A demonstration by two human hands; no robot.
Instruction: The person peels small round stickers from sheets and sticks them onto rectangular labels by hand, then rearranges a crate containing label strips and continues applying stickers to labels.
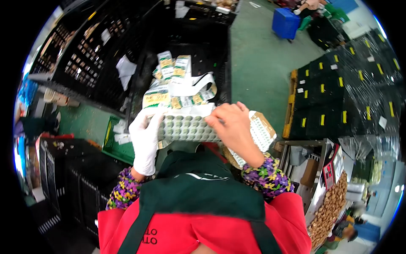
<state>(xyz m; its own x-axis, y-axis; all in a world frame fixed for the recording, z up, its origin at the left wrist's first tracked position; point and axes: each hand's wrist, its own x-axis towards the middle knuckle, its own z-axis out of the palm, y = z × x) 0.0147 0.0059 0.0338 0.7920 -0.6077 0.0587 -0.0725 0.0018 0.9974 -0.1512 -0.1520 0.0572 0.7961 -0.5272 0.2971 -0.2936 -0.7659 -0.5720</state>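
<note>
A grey-green bumpy panel (186, 128), studded with rows of rounded domes and edged with white along its far side, is held in front of the dark apron (198, 192). Its left end is gripped by the white-gloved left hand (144, 137); its right end is gripped by the bare right hand (233, 127). Just beyond, printed label strips (157, 96) are heaped in a black crate (229, 63). The floor (249, 67) is painted green; on the right, dark crates (321, 106) are stacked under clear film, and brown pieces (327, 209) are spread on a table.
</note>
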